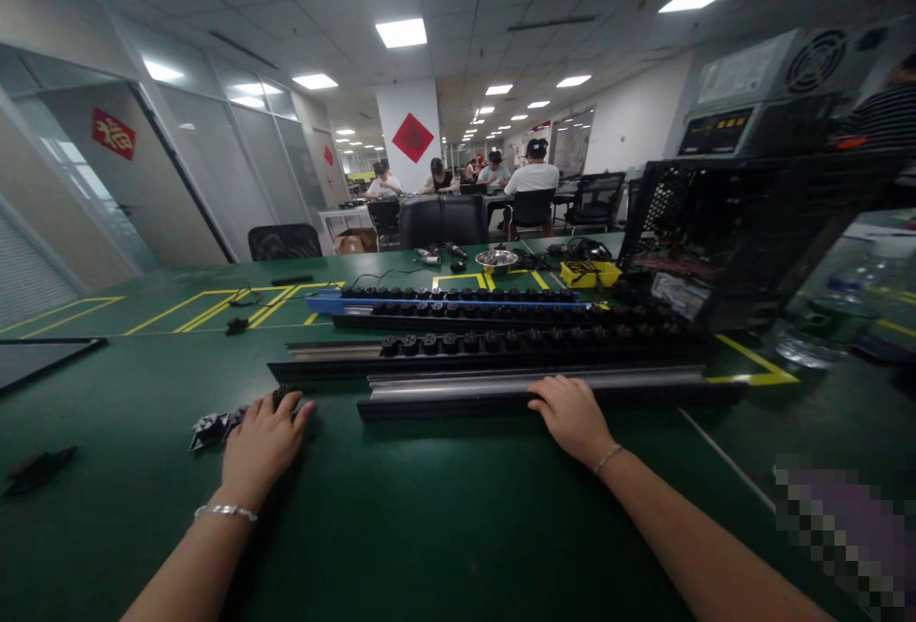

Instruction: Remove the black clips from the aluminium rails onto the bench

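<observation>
My right hand (571, 417) rests on the nearest long black rail (458, 391), its fingers curled over the near edge. A bright metallic channel runs along the inside of this rail. Left of the rail's end, my left hand (263, 443) is low over the table, fingers bent around a small black part (281, 395) that they mostly hide. Close beside that hand lies a short strip of socket modules (211, 428), partly covered by it. Just behind the nearest rail, a second black rail (493, 345) carries a row of round black sockets.
Farther back lie a blue rail (325, 301) with sockets, a metal bowl (496, 260) and a yellow tray (591, 274) with cables. An open computer case (759, 231) stands at right near a plastic bottle (822, 317). A dark piece (39, 471) lies at far left. People sit beyond.
</observation>
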Motion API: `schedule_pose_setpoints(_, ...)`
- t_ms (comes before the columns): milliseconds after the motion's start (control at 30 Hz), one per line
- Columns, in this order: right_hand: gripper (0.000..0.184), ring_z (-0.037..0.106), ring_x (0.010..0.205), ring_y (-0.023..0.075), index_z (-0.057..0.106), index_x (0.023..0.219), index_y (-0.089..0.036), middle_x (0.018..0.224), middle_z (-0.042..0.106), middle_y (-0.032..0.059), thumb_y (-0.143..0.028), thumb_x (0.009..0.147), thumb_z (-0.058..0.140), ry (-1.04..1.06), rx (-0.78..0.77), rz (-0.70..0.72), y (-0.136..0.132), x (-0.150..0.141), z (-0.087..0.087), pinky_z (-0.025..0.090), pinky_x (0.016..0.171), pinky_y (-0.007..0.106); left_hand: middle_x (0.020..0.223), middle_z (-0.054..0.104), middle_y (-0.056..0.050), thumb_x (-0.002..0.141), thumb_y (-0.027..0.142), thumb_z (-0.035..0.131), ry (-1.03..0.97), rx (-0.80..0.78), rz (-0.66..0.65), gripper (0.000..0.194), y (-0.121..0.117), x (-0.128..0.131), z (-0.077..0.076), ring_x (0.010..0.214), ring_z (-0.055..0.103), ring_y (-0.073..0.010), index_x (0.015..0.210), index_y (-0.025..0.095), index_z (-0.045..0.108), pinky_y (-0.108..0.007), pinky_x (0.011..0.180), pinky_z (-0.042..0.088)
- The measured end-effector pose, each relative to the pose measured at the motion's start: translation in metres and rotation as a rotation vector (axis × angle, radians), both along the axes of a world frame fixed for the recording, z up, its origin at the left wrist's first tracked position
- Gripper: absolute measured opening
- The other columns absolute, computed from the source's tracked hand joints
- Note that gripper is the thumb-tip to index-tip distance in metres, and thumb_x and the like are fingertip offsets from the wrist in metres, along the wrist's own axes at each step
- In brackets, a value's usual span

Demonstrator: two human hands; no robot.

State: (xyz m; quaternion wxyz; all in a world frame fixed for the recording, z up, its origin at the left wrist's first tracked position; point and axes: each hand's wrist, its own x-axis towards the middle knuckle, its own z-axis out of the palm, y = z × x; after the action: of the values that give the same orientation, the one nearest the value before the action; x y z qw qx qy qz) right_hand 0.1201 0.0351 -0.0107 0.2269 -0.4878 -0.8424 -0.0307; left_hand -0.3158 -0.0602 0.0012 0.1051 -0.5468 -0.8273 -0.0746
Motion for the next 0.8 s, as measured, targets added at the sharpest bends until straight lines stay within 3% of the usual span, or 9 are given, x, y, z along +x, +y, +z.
schedule_pose_setpoints(133, 0.014, 0.055, 0.084, 0.0172, 0.062, 0.092, -0.022, 0.087, 0.065, 0.0021, -0.022, 0.086, 0.05, 0.055, 0.03, -0.008, -0.003, -0.001, 0.017, 0.03, 0.075, 0.032, 0.139, 0.041, -0.018, 0.084, 0.048, 0.035, 0.059, 0.019, 0.058, 0.048, 0.003, -0.007, -0.005, 0.132, 0.026, -0.0423, 0.113, 0.02, 0.061, -0.061, 0.096, 0.031)
schedule_pose_setpoints(233, 0.014, 0.055, 0.085, 0.0173, 0.062, 0.092, -0.022, 0.088, 0.066, 0.0027, -0.022, 0.085, 0.05, 0.081, 0.055, -0.023, 0.005, -0.004, 0.04, 0.031, 0.073, 0.03, 0.141, 0.038, -0.02, 0.084, 0.044, 0.037, 0.161, 0.138, -0.053, 0.046, 0.017, 0.005, -0.013, 0.134, 0.022, -0.0412, 0.107, 0.014, 0.063, -0.06, 0.099, 0.029)
schedule_pose_setpoints(367, 0.017, 0.056, 0.087, 0.0175, 0.063, 0.095, -0.022, 0.092, 0.066, 0.0033, -0.022, 0.085, 0.05, 0.088, 0.099, -0.044, 0.03, -0.015, 0.076, 0.032, 0.071, 0.03, 0.135, 0.049, -0.015, 0.086, 0.034, 0.035, 0.176, 0.232, -0.345, 0.042, 0.055, 0.042, -0.016, 0.129, 0.037, -0.0285, 0.118, 0.013, 0.054, -0.048, 0.104, 0.032)
schedule_pose_setpoints(500, 0.02, 0.055, 0.092, 0.0182, 0.064, 0.098, -0.023, 0.098, 0.067, 0.0034, -0.025, 0.086, 0.048, 0.035, 0.078, -0.053, 0.059, -0.032, 0.106, 0.031, 0.072, 0.03, 0.119, 0.059, -0.015, 0.085, 0.035, 0.039, 0.069, 0.223, -0.41, 0.04, 0.094, 0.074, -0.012, 0.116, 0.051, -0.0268, 0.117, 0.013, 0.05, -0.046, 0.101, 0.035)
schedule_pose_setpoints(633, 0.022, 0.054, 0.095, 0.0188, 0.065, 0.098, -0.022, 0.102, 0.067, 0.0047, -0.027, 0.087, 0.046, -0.077, 0.022, -0.038, 0.08, -0.048, 0.115, 0.03, 0.074, 0.031, 0.101, 0.065, -0.013, 0.082, 0.043, 0.044, -0.065, 0.215, -0.356, 0.038, 0.114, 0.079, -0.012, 0.105, 0.056, -0.0281, 0.104, 0.014, 0.051, -0.047, 0.103, 0.031)
schedule_pose_setpoints(800, 0.021, 0.055, 0.098, 0.0185, 0.065, 0.097, -0.024, 0.105, 0.067, 0.0027, -0.028, 0.086, 0.047, -0.149, -0.034, -0.02, 0.095, -0.056, 0.112, 0.03, 0.076, 0.031, 0.096, 0.064, -0.007, 0.078, 0.045, 0.049, -0.242, 0.261, -0.386, 0.029, 0.11, 0.072, -0.016, 0.102, 0.057, -0.0246, 0.092, 0.02, 0.048, -0.048, 0.108, 0.023)
